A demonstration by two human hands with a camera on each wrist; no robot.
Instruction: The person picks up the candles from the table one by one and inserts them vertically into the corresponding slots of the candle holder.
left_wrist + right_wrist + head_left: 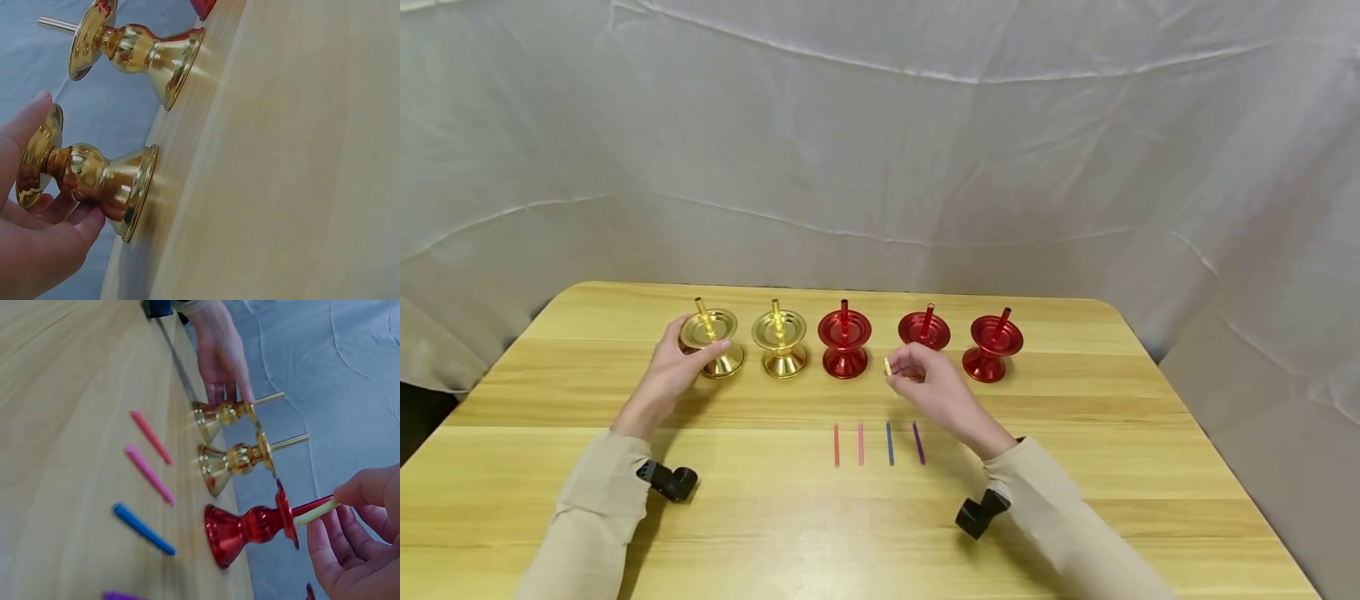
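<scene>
My left hand (pixel 668 371) grips the leftmost gold candle holder (pixel 725 364), which stands upright on the table. In the left wrist view its thumb lies at the dish rim and the fingers curl round the stem and base of that gold holder (pixel 87 170). Between thumb and fingertips, my right hand (pixel 942 392) pinches a short pale yellow candle (pixel 317 512). That hand is raised in front of the second red holder from the right (pixel 923 331), hiding most of its base. In the right wrist view the candle overlaps the tube of a red holder (pixel 247 528).
A second gold holder (pixel 784 361) and two more red holders, one in the middle (pixel 845 361) and one at the right end (pixel 983 363), complete the row. Nearer me lie red (pixel 837 446), pink (pixel 861 444), blue (pixel 890 443) and purple (pixel 919 443) candles. A pale curtain (pixel 880 167) hangs behind the table.
</scene>
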